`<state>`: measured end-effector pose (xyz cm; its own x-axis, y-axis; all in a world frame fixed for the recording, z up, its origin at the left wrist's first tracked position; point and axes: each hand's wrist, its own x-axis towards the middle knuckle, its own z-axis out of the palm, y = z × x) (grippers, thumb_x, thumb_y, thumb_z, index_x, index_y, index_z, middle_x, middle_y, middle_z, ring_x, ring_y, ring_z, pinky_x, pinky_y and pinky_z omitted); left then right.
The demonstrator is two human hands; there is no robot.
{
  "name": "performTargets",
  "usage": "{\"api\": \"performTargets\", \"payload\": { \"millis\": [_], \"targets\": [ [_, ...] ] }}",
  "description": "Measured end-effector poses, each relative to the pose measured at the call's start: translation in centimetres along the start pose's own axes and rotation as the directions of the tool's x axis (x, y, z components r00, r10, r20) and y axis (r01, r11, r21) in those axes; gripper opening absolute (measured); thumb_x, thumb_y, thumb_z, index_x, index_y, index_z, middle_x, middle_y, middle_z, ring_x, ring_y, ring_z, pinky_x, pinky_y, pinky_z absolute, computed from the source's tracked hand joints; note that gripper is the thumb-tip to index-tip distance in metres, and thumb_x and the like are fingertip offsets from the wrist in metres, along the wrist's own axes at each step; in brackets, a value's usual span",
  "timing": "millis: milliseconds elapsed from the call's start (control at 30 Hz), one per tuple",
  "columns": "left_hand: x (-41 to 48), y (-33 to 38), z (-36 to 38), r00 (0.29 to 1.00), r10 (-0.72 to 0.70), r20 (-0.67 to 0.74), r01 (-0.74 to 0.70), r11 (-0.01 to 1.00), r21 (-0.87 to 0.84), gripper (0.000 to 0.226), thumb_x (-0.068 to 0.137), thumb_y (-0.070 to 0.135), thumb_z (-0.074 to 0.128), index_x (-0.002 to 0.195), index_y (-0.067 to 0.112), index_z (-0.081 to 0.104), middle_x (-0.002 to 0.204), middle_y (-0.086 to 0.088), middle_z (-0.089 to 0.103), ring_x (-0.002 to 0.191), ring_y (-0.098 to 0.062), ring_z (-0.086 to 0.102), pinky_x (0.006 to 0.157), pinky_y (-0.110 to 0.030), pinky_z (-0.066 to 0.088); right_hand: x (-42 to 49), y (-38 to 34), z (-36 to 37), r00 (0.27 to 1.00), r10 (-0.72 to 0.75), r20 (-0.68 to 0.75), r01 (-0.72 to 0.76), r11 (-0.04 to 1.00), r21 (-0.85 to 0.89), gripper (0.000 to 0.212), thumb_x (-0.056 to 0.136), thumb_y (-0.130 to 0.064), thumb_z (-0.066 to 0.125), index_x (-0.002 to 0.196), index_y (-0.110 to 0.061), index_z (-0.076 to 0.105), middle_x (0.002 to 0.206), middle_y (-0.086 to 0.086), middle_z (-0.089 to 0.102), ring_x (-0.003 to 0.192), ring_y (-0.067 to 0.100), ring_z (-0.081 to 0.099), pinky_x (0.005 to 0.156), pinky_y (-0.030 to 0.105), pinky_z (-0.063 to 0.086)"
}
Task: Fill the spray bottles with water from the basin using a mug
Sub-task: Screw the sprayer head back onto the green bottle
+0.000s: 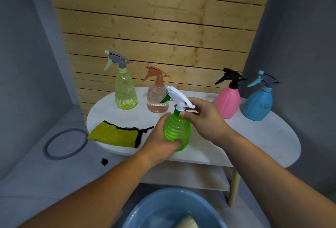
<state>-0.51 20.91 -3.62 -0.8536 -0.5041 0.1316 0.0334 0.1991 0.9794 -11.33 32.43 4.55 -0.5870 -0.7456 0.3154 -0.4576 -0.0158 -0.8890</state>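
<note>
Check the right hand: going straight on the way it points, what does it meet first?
The right hand points up-left and already holds the green spray bottle at its neck, so that bottle blocks it at once. Past it, probably the peach spray bottle, though depth is unclear.

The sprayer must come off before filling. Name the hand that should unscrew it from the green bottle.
Right. The right hand pinches the white sprayer head at its collar, placed to twist it, while the left hand wraps the green bottle and can steady it.
</note>
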Motion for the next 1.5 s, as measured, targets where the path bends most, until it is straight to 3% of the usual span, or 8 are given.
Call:
{"api": "performTargets", "payload": {
  "millis": [133,333,567,767,1033,1200,1333,1500],
  "targets": [
    [0.0,-0.1,-0.2,0.996,0.048,-0.081,-0.040,0.995,0.097,0.063,0.064,0.022,0.095,0.109,0.041,0.056,0.098,0.025,0.070,0.092,0.011,0.065,0.075,-0.007,0.049,-0.1,0.2,-0.2,0.999,0.023,0.024,-0.024,0.999,0.043,0.034,0.091,0.003,0.062,0.113,-0.023,0.067,0.113,0.004,0.073,0.108,0.018,0.067,0.095,0.030,0.053],
    [-0.1,0.3,0.5,0.988,0.078,-0.134,-0.056,0.986,0.157,0.061,0.059,0.033,0.097,0.102,0.039,0.054,0.098,0.014,0.068,0.085,0.012,0.062,0.069,-0.008,0.047,-0.1,0.3,0.0,1.000,0.030,0.008,-0.031,0.999,0.044,0.029,0.091,-0.002,0.064,0.116,-0.015,0.064,0.112,0.010,0.072,0.108,0.023,0.068,0.097,0.042,0.054],
    [-0.3,0.5,0.3,0.990,0.074,-0.120,-0.055,0.986,0.158,0.060,0.060,0.035,0.094,0.102,0.041,0.052,0.095,0.039,0.064,0.086,0.015,0.062,0.068,-0.004,0.044,0.2,0.3,0.3,0.999,0.030,-0.039,-0.029,0.999,0.036,0.023,0.088,-0.007,0.071,0.103,-0.024,0.070,0.100,-0.001,0.075,0.095,0.009,0.070,0.081,0.022,0.055],
    [-0.3,0.4,0.3,0.993,0.059,-0.101,-0.046,0.991,0.127,0.061,0.062,0.035,0.094,0.105,0.043,0.052,0.098,0.035,0.065,0.086,0.013,0.063,0.067,-0.004,0.045,0.0,0.1,-0.2,0.999,0.037,-0.037,-0.034,0.996,0.079,0.022,0.089,-0.008,0.070,0.100,-0.027,0.072,0.090,-0.011,0.074,0.086,-0.001,0.068,0.072,0.011,0.049],
    [0.0,0.0,0.0,1.000,0.009,-0.013,-0.008,0.999,0.047,0.064,0.065,0.025,0.083,0.118,0.044,0.053,0.112,0.013,0.070,0.100,0.000,0.068,0.090,-0.027,0.057,0.1,0.2,-0.3,0.999,0.003,-0.037,-0.003,1.000,-0.007,0.023,0.089,-0.008,0.070,0.092,-0.030,0.071,0.093,-0.003,0.074,0.081,-0.002,0.065,0.073,0.010,0.050],
    [0.3,0.0,0.7,0.993,0.025,-0.113,-0.015,0.995,0.096,0.070,0.061,0.030,0.097,0.114,0.035,0.052,0.106,0.012,0.067,0.092,0.009,0.063,0.072,-0.007,0.048,0.1,0.6,-0.5,0.998,0.000,-0.063,0.002,0.999,0.044,0.026,0.088,-0.005,0.071,0.094,-0.030,0.071,0.088,-0.012,0.073,0.085,-0.002,0.067,0.075,0.012,0.050],
    [0.4,0.2,1.4,1.000,-0.005,0.000,0.005,1.000,0.010,0.090,0.064,0.026,0.078,0.144,0.036,0.040,0.121,0.008,0.064,0.108,-0.005,0.066,0.089,-0.021,0.053,0.0,0.8,-0.7,0.997,-0.010,-0.077,0.012,1.000,0.028,0.026,0.087,-0.007,0.072,0.096,-0.031,0.071,0.090,-0.014,0.074,0.087,-0.002,0.067,0.075,0.011,0.049],
    [0.7,0.5,1.5,0.994,-0.002,-0.109,0.016,0.991,0.135,0.082,0.059,0.031,0.097,0.125,0.032,0.048,0.107,0.009,0.063,0.093,-0.001,0.063,0.079,-0.018,0.051,0.0,1.2,-1.1,0.996,-0.011,-0.085,0.011,1.000,0.010,0.024,0.087,-0.009,0.073,0.098,-0.031,0.072,0.093,-0.012,0.075,0.091,0.002,0.068,0.083,0.017,0.052]
  ]
}}
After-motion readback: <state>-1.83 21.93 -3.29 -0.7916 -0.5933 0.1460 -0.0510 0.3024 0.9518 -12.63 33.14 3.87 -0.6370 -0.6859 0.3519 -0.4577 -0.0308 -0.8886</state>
